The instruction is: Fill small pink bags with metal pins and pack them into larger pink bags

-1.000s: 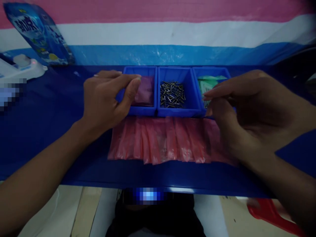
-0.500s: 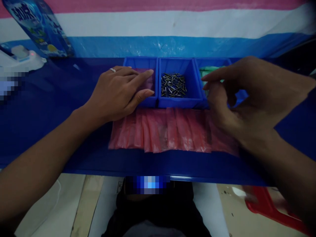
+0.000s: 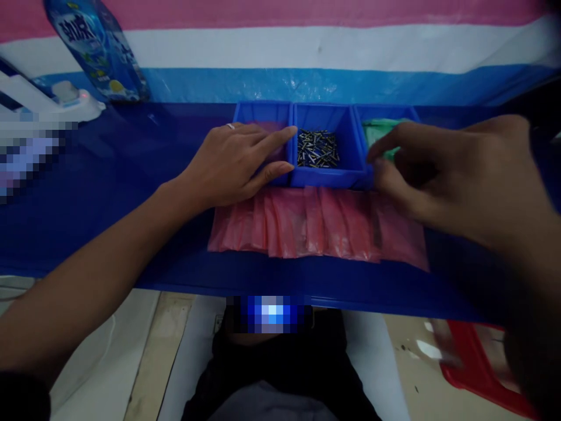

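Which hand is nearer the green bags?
The right hand is nearer, reaching over the green bags in the right bin. The left hand is farther away, at the left bin.

Wall sheet (image 3: 307, 44) in my view: broad horizontal stripes, pink top, white middle, blue bottom. Worktop (image 3: 109, 169) deep navy blue. Three plastic bins (image 3: 263, 111) bright blue. Left bin: plastic bag (image 3: 272, 125) dull purple-pink. Middle bin: metal pins (image 3: 318, 149) dark, silver glints. Right bin: plastic bag (image 3: 379, 130) mint green. Row of plastic bags (image 3: 298, 225) translucent pinkish red. Detergent pouch (image 3: 99, 49) blue, yellow patch low down. Plastic stool (image 3: 464, 356) red. Ring (image 3: 230, 126) silver.
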Demonstrator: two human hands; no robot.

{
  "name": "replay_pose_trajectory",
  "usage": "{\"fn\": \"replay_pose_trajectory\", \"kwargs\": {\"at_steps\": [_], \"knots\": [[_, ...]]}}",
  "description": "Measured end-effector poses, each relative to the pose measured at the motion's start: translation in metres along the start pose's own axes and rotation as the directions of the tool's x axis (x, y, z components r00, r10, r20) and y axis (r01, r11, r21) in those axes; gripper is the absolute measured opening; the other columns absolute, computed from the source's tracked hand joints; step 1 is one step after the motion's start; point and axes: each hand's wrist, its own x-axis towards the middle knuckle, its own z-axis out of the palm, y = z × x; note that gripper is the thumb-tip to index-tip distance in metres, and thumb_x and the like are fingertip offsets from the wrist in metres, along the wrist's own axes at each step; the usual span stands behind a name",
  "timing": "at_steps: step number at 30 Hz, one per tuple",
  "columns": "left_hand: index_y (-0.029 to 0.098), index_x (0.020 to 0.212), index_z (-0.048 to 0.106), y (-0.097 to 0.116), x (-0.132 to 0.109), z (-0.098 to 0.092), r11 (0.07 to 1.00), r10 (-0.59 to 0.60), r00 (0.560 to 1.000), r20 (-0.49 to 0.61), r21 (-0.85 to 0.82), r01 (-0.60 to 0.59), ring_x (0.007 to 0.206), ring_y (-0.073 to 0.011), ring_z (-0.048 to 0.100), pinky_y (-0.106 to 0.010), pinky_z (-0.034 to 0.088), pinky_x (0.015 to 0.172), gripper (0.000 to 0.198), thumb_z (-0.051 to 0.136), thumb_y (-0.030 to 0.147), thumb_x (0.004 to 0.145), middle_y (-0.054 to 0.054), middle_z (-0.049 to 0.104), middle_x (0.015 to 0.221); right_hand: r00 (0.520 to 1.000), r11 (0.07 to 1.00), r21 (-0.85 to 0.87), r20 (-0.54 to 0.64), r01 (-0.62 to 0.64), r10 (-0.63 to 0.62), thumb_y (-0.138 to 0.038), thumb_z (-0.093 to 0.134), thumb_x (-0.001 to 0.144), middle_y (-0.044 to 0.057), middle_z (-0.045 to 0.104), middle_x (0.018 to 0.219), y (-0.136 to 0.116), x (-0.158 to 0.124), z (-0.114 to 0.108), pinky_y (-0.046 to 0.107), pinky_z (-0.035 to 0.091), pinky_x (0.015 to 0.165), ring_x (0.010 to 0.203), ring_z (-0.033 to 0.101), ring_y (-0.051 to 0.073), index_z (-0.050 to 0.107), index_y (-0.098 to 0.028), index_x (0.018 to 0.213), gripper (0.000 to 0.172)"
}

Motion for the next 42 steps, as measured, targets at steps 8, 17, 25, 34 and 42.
{"fn": "replay_pose_trajectory", "kwargs": {"at_steps": [8,17,25,34,42], "knots": [[0.023,0.179,0.045,0.015,-0.005,-0.002,0.998,0.021,1.0,0.001,0.062,-0.021,0.116,-0.032,0.082,-0.04,0.065,0.086,0.064,0.043,0.053,0.123,-0.015,0.083,0.136,0.775,0.986,0.105,0.631,-0.127,0.033,-0.049,0.064,0.106,-0.008,0.062,0.06,0.017,-0.018,-0.016,0.034,0.034,0.048,0.043,0.055,0.017,0.061,-0.03,0.103,0.019],[0.034,0.165,0.065,0.021,0.0,-0.006,0.992,-0.019,1.0,0.007,-0.123,0.019,0.157,-0.0349,0.065,-0.055,0.067,0.117,0.048,0.049,0.048,0.122,-0.008,0.062,0.174,0.998,0.997,0.05,0.027,-0.061,0.059,-0.042,0.066,0.113,0.011,0.077,0.117,-0.002,-0.004,-0.006,0.046,0.056,0.086,0.103,0.077,0.029,0.078,-0.026,0.126,0.023],[0.032,0.155,0.075,0.021,-0.001,-0.002,0.987,0.012,0.997,-0.08,-0.16,-0.025,0.142,-0.0334,0.077,-0.052,0.07,0.114,0.04,0.057,0.044,0.122,-0.009,0.07,0.165,0.993,0.986,0.139,0.05,0.097,-0.104,-0.035,0.063,0.117,0.006,0.075,0.125,0.016,-0.006,0.012,0.038,0.063,0.081,0.097,0.076,0.021,0.081,-0.029,0.115,0.018],[0.029,0.153,0.075,0.022,-0.002,0.001,0.997,0.026,0.993,-0.118,-0.063,-0.033,0.141,-0.032,0.077,-0.044,0.071,0.104,0.039,0.055,0.044,0.123,-0.009,0.072,0.163,0.997,0.998,0.063,0.076,0.027,-0.031,-0.037,0.062,0.115,0.006,0.078,0.099,-0.001,-0.002,-0.011,0.04,0.048,0.069,0.084,0.073,0.023,0.074,-0.026,0.094,0.027],[0.031,0.151,0.076,0.023,-0.003,0.002,0.998,0.038,0.99,-0.135,-0.052,-0.045,0.135,-0.0304,0.081,-0.044,0.072,0.103,0.035,0.057,0.039,0.122,-0.008,0.071,0.164,0.861,0.999,0.047,0.508,-0.002,-0.022,-0.045,0.062,0.109,0.0,0.053,0.05,-0.003,-0.017,-0.019,0.036,0.024,0.054,0.042,0.041,0.015,0.062,-0.023,0.062,0.052]]}}
